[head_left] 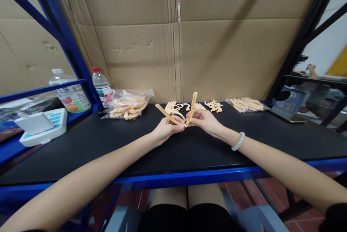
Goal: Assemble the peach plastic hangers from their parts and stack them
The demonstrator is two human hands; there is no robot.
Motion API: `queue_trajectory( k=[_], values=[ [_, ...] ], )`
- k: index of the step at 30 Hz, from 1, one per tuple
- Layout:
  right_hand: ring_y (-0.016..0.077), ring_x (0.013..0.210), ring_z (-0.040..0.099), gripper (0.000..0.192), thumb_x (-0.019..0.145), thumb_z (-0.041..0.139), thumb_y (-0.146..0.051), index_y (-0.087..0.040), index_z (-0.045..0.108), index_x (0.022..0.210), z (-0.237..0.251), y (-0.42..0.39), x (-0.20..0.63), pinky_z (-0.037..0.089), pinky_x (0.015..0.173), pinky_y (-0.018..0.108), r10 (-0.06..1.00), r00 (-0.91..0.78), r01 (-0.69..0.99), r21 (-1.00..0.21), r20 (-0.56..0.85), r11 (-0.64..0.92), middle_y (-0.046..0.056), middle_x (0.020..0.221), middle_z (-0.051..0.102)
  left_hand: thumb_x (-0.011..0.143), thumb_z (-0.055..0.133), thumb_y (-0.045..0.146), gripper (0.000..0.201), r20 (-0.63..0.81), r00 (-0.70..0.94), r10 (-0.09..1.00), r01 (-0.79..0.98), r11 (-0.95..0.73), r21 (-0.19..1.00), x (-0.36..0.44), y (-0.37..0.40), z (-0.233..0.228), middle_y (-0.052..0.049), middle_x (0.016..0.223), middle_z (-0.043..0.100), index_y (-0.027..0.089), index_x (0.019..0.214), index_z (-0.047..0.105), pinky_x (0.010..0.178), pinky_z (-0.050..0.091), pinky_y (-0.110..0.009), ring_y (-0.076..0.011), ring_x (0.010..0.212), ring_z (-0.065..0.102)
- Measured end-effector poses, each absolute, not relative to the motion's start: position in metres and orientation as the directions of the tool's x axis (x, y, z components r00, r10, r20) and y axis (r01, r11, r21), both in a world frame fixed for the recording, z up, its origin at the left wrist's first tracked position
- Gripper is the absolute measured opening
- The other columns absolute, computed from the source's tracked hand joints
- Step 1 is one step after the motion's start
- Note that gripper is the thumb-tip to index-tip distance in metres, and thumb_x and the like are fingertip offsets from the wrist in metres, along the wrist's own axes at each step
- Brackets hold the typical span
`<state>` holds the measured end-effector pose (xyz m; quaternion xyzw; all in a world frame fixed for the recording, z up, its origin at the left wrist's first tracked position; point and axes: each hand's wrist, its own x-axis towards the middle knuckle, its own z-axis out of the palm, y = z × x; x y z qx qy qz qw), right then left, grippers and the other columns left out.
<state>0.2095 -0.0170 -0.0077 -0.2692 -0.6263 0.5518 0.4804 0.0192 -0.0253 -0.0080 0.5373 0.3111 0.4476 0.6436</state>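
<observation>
My left hand [166,130] is closed on a pale tan strip [166,114] that slants up to the left. In my right hand [205,120] another pale tan strip [193,105] is pinched, standing nearly upright. The lower ends of the two strips meet in a V between my fingertips; whether they are joined I cannot tell. A thin curved tan piece shows between them, partly hidden by the fingers. Just behind my hands on the black tabletop [151,159] lie short tan strips [170,106], and a small heap of curly tan pieces [214,106] lies to the right.
A clear bag of tan strips [128,107] lies back left, beside a red-capped bottle [101,87]. Another bagged bundle [245,104] is back right, near a phone-like flat object [287,114]. Cardboard [135,51] walls the back. A white power strip [58,123] sits far left.
</observation>
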Motion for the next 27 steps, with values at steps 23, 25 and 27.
queue_trajectory(
  k=[23,25,27],
  values=[
    [0.0124,0.065,0.064,0.035,0.056,0.085,-0.029,-0.018,0.058,0.075,-0.003,-0.013,0.213,0.059,0.062,0.028,0.941,-0.27,-0.149,-0.974,0.205,0.169,-0.002,0.068,0.061,0.068,0.076,0.003,0.013,-0.038,0.197,0.98,-0.348,0.106,0.931,0.02,-0.023,-0.003,-0.003,0.066,0.065,0.009,0.069,0.064,0.07,0.057,-0.02,-0.0088,0.062,0.064],
    [0.0112,0.065,0.064,0.033,0.058,0.083,-0.031,-0.019,0.058,0.076,0.001,-0.005,0.226,0.058,0.063,0.027,0.933,-0.292,-0.165,-0.972,0.213,0.17,-0.003,0.069,0.061,0.072,0.072,0.002,0.011,-0.076,0.149,0.986,-0.35,0.124,0.928,0.017,-0.019,0.001,-0.003,0.065,0.064,0.008,0.068,0.064,0.068,0.057,-0.018,-0.0072,0.059,0.062],
    [0.0108,0.062,0.063,0.033,0.056,0.084,-0.029,-0.018,0.059,0.074,0.006,0.003,0.242,0.057,0.061,0.026,0.928,-0.304,-0.14,-0.974,0.214,0.179,-0.002,0.067,0.063,0.077,0.067,0.0,0.011,-0.111,0.089,0.99,-0.353,0.136,0.926,0.011,-0.013,0.006,-0.003,0.065,0.064,0.008,0.069,0.064,0.064,0.057,-0.016,-0.0063,0.057,0.061]
  ],
)
